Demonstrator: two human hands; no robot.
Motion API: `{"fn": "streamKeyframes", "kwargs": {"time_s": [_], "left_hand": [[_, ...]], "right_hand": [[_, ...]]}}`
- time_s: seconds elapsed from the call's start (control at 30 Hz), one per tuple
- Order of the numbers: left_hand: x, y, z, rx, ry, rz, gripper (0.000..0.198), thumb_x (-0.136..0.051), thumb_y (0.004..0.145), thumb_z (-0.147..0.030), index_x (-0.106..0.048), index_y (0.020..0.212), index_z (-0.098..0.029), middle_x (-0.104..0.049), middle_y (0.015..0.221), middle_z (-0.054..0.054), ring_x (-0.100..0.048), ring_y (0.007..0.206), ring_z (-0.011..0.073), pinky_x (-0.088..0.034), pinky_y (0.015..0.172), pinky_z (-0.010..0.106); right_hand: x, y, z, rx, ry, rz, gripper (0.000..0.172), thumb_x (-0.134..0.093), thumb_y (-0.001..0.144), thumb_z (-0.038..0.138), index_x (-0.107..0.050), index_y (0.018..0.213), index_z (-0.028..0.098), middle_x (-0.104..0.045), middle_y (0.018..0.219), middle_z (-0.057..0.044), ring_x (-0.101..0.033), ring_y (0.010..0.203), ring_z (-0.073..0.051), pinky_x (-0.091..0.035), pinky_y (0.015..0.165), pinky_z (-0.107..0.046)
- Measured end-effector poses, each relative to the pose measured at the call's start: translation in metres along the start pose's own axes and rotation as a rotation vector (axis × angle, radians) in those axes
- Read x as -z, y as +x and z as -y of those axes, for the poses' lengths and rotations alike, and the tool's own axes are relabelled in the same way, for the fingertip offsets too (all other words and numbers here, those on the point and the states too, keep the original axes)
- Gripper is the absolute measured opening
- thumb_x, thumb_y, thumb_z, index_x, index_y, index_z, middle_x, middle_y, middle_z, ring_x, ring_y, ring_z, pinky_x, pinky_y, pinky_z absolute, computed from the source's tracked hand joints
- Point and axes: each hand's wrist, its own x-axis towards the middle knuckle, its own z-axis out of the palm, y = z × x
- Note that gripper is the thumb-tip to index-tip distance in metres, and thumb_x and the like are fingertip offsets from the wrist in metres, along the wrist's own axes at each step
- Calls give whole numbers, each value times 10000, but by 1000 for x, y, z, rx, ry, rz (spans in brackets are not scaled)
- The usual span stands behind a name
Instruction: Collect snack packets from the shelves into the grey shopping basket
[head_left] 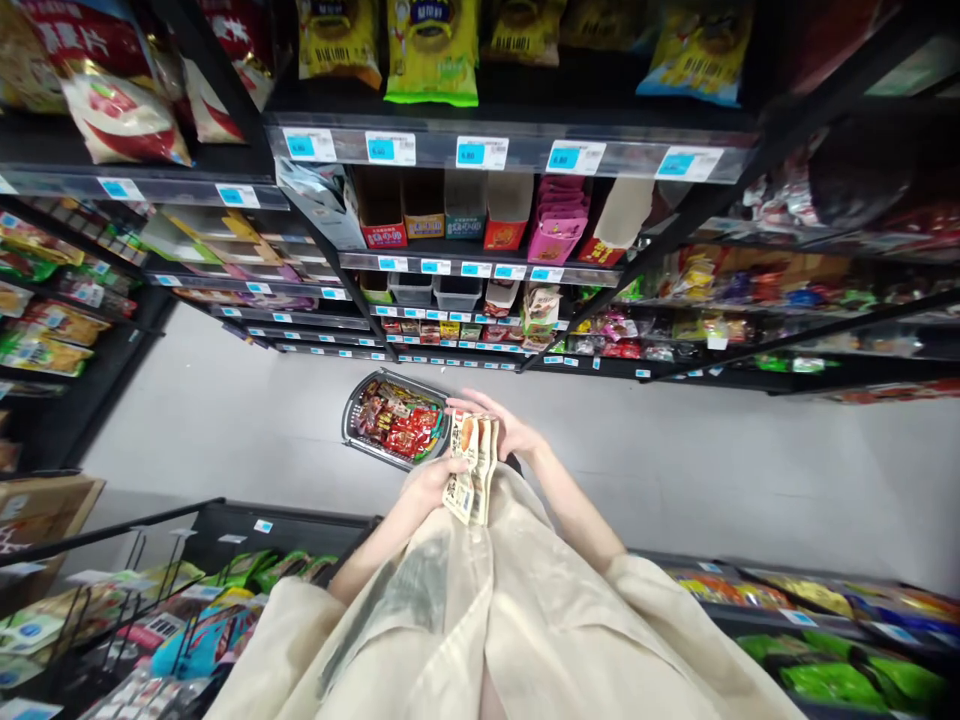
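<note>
Close to my body, my left hand (433,482) grips a small fanned stack of cream snack packets (471,460) with dark lettering and an orange picture. The thumb lies across the front packet. At the far side of the stack is my right hand (510,425), its fingers stretched out to the left past the packets' top edge. Its palm is against or very near the packets; the exact contact is hidden. On the floor just beyond and left of my hands stands a dark shopping basket (351,432) holding several packaged snacks (405,420), many of them red.
Ahead rises a black shelf unit (525,140) with price tags, bagged snacks and small boxes (450,215). More snack racks (67,310) stand at the left. Behind me are low displays (810,620) on both sides. A cardboard box (52,510) sits at the left edge. Grey floor (675,450) runs between.
</note>
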Motion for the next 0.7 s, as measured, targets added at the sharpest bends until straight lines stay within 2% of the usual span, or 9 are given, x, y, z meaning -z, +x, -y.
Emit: {"fn": "streamKeyframes", "kwargs": {"time_s": [0.07,0.13,0.2,0.3,0.4,0.47,0.53,0.63,0.7], "left_hand": [[11,6,2,53,-25,34,546,-910,572,-331,-679,1022,-126,-771,789,52,-704,605,163,-575,596,252],[19,12,2,83,-9,44,612,-912,545,-419,-688,1037,-132,-771,794,57,-687,575,161,-549,547,251],[23,17,4,104,45,33,697,-920,484,-528,-697,1027,-152,-759,761,52,-660,540,167,-523,502,263],[23,17,10,117,141,27,755,-898,450,-651,-708,1007,-179,-733,723,58,-621,522,177,-509,490,297],[19,15,14,140,209,43,813,-861,477,-722,-722,1053,-165,-707,718,74,-581,509,160,-517,526,318],[13,14,13,157,221,8,773,-837,504,-741,-737,1000,-156,-679,679,71,-572,506,160,-532,557,335],[5,15,11,167,215,-55,637,-807,577,-730,-732,880,-175,-658,655,73,-596,534,182,-548,581,357],[-8,21,9,142,208,-135,522,-735,699,-715,-713,811,-205,-698,740,118,-675,668,258,-569,645,418],[-16,27,9,144,213,-132,533,-720,724,-708,-735,885,-200,-741,838,158,-717,784,319,-578,713,473]], "right_hand": [[5,8,14,0,-165,94,1175,-1050,422,297,-542,1481,270,-557,1537,-157,-522,1434,-329,-437,1167,-451],[6,18,28,6,-335,122,1138,-1046,434,346,-566,1461,240,-661,1383,-134,-633,1285,-295,-493,1100,-414],[2,26,40,-17,-481,170,1077,-1029,454,417,-604,1423,215,-726,1182,-84,-698,1100,-258,-564,969,-361],[-6,29,53,-74,-641,310,891,-1001,486,503,-717,1268,184,-731,965,-39,-708,894,-218,-592,796,-292],[-11,23,56,-90,-724,374,723,-953,571,554,-779,1168,186,-753,1019,-74,-721,894,-226,-601,808,-306],[-9,16,53,-99,-717,354,605,-921,649,533,-801,1124,180,-771,1086,-108,-736,949,-252,-605,851,-338],[-4,7,47,-103,-686,268,479,-904,699,480,-821,1047,161,-791,1047,-119,-748,920,-256,-605,835,-338],[9,-10,38,-111,-642,71,394,-914,694,423,-826,948,135,-799,917,-94,-737,777,-214,-592,732,-283],[19,-22,34,-155,-621,-13,391,-909,694,425,-815,918,119,-784,832,-61,-698,669,-173,-565,632,-242]]}}
